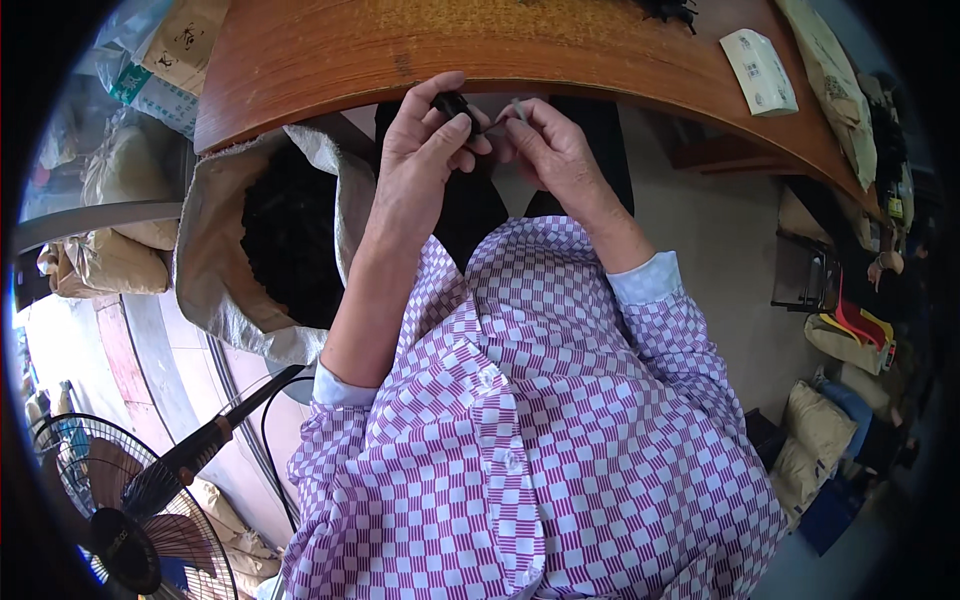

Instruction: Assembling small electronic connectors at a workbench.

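My left hand [430, 145] is closed around a small black part [455, 106], gripped between thumb and fingers just in front of the table edge. Close beside it, my right hand [548, 145] pinches a thin, greyish, stick-like tool [518, 110]. The lower end of the tool points toward the black part; I cannot tell whether they touch. My fingers hide much of the black part, so its exact kind does not show. To the left of my left forearm stands an open woven sack [200, 240] with many small black pieces [290, 235] inside.
A brown wooden table [480, 45] spans the far side. On it lie a white paper packet [760, 72] and some black pieces [670, 10]. A standing fan [130, 540] is at the lower left. Filled bags [125, 170] lie left, and more bags [815, 430] at right.
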